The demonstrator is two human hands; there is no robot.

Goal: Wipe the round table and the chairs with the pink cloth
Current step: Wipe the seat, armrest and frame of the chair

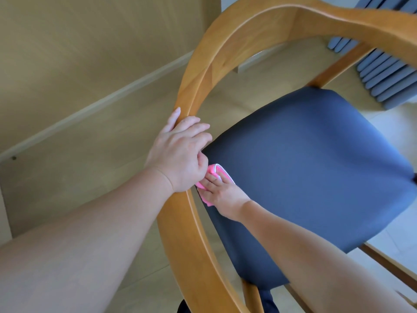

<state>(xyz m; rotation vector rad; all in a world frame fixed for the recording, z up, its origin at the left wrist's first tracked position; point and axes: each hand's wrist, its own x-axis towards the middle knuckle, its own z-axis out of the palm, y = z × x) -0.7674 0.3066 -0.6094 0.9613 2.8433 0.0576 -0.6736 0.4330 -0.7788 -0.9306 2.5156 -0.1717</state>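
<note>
One chair fills the view, and the round desk named in the task is not in sight, so whether it has been wiped cannot be told from here. On the left, the left hand (178, 152) is clenched around the curved wooden rail (194, 96) of the chair, fingers wrapped over its top edge, steadying the frame. Just to the right of it and a little nearer, the right hand (222, 192) lies flat with fingers spread, pressing the pink cloth (211, 171) against the left edge of the dark blue seat (304, 166), close to where seat and rail meet. The cloth is mostly hidden under the two hands; only a folded pink corner with a white hem shows. My reading is that the chair is mid-wipe: the cloth sits at one edge of the seat, and the wide stretch of cushion to the right, the far part of the rail and the legs (338, 64) show no sign either way. Any other chairs remain unaccounted for.
</note>
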